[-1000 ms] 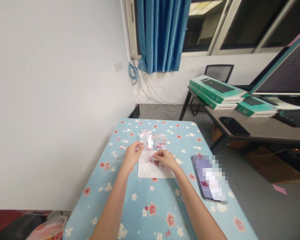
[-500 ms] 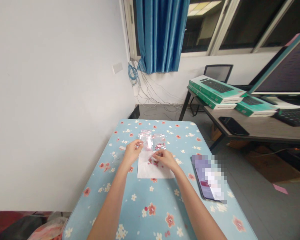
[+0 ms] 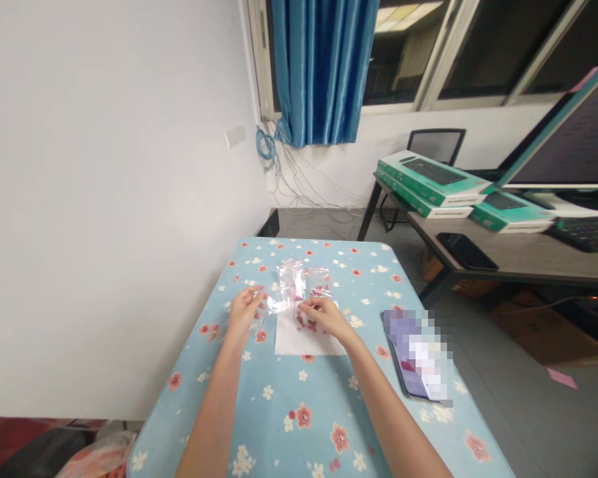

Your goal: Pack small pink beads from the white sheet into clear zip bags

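Note:
My left hand (image 3: pixel 246 313) is closed in a pinch on a small clear zip bag (image 3: pixel 278 302), which stretches out to the right with a thin reddish line at its edge. My right hand (image 3: pixel 327 317) has thumb and fingers pressed together beside that edge; what they hold, if anything, is too small to make out. Under it, small red pieces (image 3: pixel 311 325) lie on a white sheet of paper (image 3: pixel 303 343). Just beyond the paper are a clear bag with a pinkish tint (image 3: pixel 292 271) and another clear bag with red pieces (image 3: pixel 319 284).
A phone (image 3: pixel 413 358) with a partly blurred screen lies on the right of the flowered tablecloth (image 3: pixel 279 411). Farther right, a desk (image 3: pixel 478 255) carries keyboard boxes (image 3: pixel 431 179), a dark phone (image 3: pixel 466 251) and a monitor (image 3: pixel 568 139). A white wall (image 3: pixel 104 199) stands close on the left.
My left hand has moved left and slightly toward me, and clear plastic now spans the space between my hands. My right hand has shifted slightly left over the paper.

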A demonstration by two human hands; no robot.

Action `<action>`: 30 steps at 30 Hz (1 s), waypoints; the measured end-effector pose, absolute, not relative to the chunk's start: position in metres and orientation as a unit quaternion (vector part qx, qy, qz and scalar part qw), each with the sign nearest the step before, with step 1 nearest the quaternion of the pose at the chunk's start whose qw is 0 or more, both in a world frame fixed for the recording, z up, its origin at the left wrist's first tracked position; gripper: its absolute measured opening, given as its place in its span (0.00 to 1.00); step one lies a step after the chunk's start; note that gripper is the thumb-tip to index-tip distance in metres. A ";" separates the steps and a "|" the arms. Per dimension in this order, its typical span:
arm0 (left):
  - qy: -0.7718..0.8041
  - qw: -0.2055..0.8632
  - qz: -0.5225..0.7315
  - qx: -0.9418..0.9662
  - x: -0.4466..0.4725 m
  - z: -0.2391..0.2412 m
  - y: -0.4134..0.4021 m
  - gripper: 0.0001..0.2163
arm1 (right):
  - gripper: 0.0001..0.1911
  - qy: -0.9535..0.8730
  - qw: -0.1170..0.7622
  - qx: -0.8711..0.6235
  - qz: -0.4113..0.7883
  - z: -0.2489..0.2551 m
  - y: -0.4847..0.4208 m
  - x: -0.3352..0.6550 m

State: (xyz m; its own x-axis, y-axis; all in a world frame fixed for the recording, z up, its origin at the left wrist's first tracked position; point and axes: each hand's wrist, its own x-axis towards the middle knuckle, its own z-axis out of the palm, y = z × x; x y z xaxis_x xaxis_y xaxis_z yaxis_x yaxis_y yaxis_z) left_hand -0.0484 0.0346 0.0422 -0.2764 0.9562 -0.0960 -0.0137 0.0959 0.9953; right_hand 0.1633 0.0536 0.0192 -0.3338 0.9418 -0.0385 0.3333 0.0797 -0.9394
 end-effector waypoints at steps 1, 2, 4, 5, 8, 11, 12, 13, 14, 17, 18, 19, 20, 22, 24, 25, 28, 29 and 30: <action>0.587 0.457 0.544 0.388 -0.052 0.041 0.031 0.22 | 0.18 -0.653 0.328 -0.468 0.496 0.021 0.051 0.159; 0.587 0.461 0.544 0.383 -0.056 0.039 0.029 0.23 | 0.18 -0.646 0.338 -0.455 0.511 0.023 0.048 0.153; 0.593 0.459 0.543 0.378 -0.065 0.037 0.024 0.24 | 0.17 -0.644 0.358 -0.425 0.525 0.022 0.042 0.140; 0.598 0.454 0.542 0.378 -0.069 0.036 0.023 0.25 | 0.17 -0.646 0.359 -0.415 0.530 0.019 0.039 0.133; 0.618 0.428 0.534 0.387 -0.082 0.034 0.023 0.27 | 0.14 -0.639 0.350 -0.428 0.535 0.008 0.033 0.110; 0.641 0.386 0.518 0.414 -0.096 0.026 0.027 0.27 | 0.11 -0.644 0.333 -0.472 0.502 0.003 0.030 0.091; 0.648 0.364 0.513 0.429 -0.101 0.022 0.029 0.26 | 0.10 -0.648 0.327 -0.488 0.485 0.004 0.028 0.085; 0.656 0.339 0.505 0.446 -0.106 0.018 0.031 0.25 | 0.10 -0.655 0.319 -0.502 0.466 0.006 0.026 0.081; 0.663 0.312 0.498 0.463 -0.111 0.013 0.033 0.24 | 0.10 -0.663 0.309 -0.514 0.448 0.009 0.025 0.076; 0.694 0.216 0.456 0.513 -0.121 0.000 0.035 0.19 | 0.11 -0.699 0.277 -0.528 0.394 0.020 0.020 0.069; 0.702 0.180 0.441 0.530 -0.123 -0.003 0.035 0.18 | 0.11 -0.710 0.269 -0.534 0.372 0.023 0.019 0.068; 0.706 0.141 0.427 0.547 -0.123 -0.005 0.034 0.18 | 0.11 -0.719 0.263 -0.540 0.349 0.025 0.020 0.070; 0.706 0.101 0.418 0.563 -0.122 -0.005 0.033 0.17 | 0.11 -0.724 0.262 -0.548 0.326 0.027 0.021 0.073; 0.695 0.036 0.411 0.589 -0.118 -0.003 0.030 0.15 | 0.11 -0.724 0.271 -0.564 0.291 0.028 0.028 0.086; 0.680 0.012 0.421 0.600 -0.110 0.001 0.028 0.13 | 0.10 -0.706 0.298 -0.580 0.275 0.027 0.039 0.106; 0.672 0.018 0.430 0.602 -0.106 0.003 0.027 0.13 | 0.10 -0.693 0.310 -0.597 0.261 0.026 0.045 0.119; 0.646 0.073 0.459 0.605 -0.087 0.010 0.027 0.11 | 0.10 -0.654 0.316 -0.655 0.207 0.023 0.063 0.157; 0.639 0.095 0.467 0.604 -0.079 0.012 0.028 0.11 | 0.11 -0.649 0.309 -0.669 0.189 0.022 0.068 0.169; 0.634 0.118 0.472 0.601 -0.070 0.014 0.029 0.10 | 0.12 -0.643 0.298 -0.684 0.170 0.020 0.073 0.179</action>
State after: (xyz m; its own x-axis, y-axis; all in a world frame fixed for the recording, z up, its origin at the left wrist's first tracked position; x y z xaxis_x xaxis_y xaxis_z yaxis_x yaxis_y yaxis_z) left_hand -0.0700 0.0293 0.0142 -0.2491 0.8733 0.4186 0.6510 -0.1690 0.7400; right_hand 0.1789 0.0728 0.0202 0.1143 0.9818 0.1519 0.7793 0.0062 -0.6267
